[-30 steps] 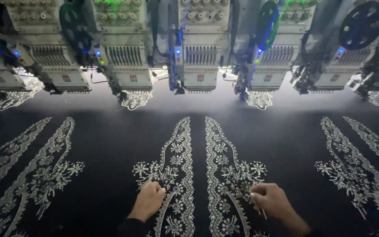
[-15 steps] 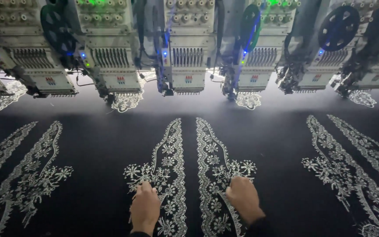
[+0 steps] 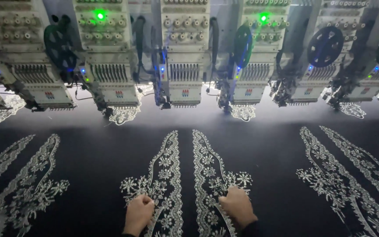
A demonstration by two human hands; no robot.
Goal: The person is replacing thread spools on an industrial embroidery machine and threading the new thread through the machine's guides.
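A black fabric (image 3: 259,158) lies flat across the bed of an embroidery machine, stitched with white floral lace-like motifs. My left hand (image 3: 137,213) rests curled on the left strip of the central motif (image 3: 167,175), fingers bent against the cloth. On the right strip (image 3: 207,171) lies my right hand (image 3: 237,207), also curled with knuckles up. Whether either hand pinches a thread or tool is hidden by the fingers.
A row of embroidery heads (image 3: 185,83) with needle bars, thread tensioners and green lights (image 3: 100,16) hangs over the far edge of the fabric. More white motifs lie at the left (image 3: 27,184) and right (image 3: 352,175).
The view has shifted left. My right hand has come in from the right and closer to the central motif. My left hand has curled from flat into a loose fist.
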